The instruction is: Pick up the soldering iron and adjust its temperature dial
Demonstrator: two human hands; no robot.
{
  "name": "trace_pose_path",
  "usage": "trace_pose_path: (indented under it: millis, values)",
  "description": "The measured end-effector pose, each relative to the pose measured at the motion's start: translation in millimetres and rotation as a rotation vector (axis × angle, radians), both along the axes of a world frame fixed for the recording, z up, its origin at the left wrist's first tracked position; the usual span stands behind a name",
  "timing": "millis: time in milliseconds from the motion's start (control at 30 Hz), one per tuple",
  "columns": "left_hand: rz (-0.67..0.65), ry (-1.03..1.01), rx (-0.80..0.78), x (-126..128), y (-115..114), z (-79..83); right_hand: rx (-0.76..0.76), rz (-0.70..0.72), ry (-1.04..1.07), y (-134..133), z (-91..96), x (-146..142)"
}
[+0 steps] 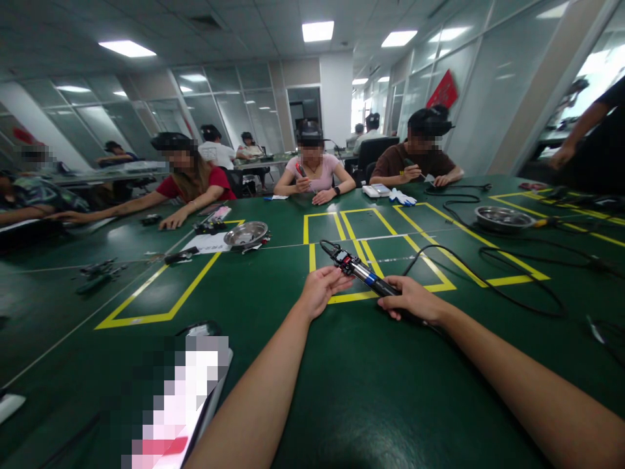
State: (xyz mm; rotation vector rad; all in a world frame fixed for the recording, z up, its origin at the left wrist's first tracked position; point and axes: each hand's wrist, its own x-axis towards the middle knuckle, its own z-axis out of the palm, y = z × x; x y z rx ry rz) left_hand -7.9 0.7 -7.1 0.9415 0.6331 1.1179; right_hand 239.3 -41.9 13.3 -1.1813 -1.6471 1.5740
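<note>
My right hand (407, 299) is wrapped around the black grip of an electric screwdriver (367, 275), a slim tool with a silver front and a blue band. It points up and left. At its front end is a small black part (343, 258) with a red patch and a thin dark loop sticking out to the left. My left hand (326, 286) pinches this part from below and the left, fingertips closed on it. Where the bit meets the part is too small to make out. Both hands are above the yellow-taped rectangles of the green table (312, 384).
Metal bowls stand left (247, 235) and right (504, 218). A black cable (517, 303) loops across the right side. A pixelated, bright-screened device (195, 391) lies beside my left forearm. Dark parts (100, 273) lie at left. Several people sit opposite; white-and-blue gloves (403, 197) lie near one.
</note>
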Motion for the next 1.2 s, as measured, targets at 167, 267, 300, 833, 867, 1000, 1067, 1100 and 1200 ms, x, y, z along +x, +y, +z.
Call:
trace_pose_path:
  millis: [167, 267, 300, 833, 867, 1000, 1067, 1100, 1200]
  values:
    - [-0.007, 0.001, 0.019, 0.3, -0.4, 0.0, -0.003, -0.010, -0.003, -0.5, 0.5, -1.3]
    - [-0.021, 0.000, 0.022, 0.0, -1.2, 1.4, -0.002, -0.010, -0.002, -0.9, 1.2, -2.0]
    - [-0.024, -0.003, 0.021, -0.1, -1.5, 1.8, -0.002, -0.010, -0.003, -1.0, 1.5, -2.2]
    - [-0.039, -0.006, 0.045, -0.1, -1.4, 0.0, 0.006, -0.011, -0.008, 0.6, -1.5, -0.8]
    - [-0.038, -0.005, 0.047, -0.1, -1.6, -0.1, 0.007, -0.009, -0.003, 0.8, -1.9, -0.6]
    - [-0.036, -0.006, 0.051, -0.2, -2.0, -0.3, 0.008, -0.003, 0.004, 1.1, -2.9, -0.2]
    - [-0.034, -0.006, 0.047, 0.0, -2.0, 0.0, 0.002, -0.007, 0.000, 0.9, -2.3, -0.5]
    - [-0.033, -0.005, 0.044, 0.2, -2.0, 0.1, -0.002, -0.008, -0.003, 0.7, -1.9, -0.7]
    - [-0.026, -0.002, 0.040, 0.7, -1.7, 0.1, -0.004, -0.012, -0.012, 0.1, -0.4, -1.3]
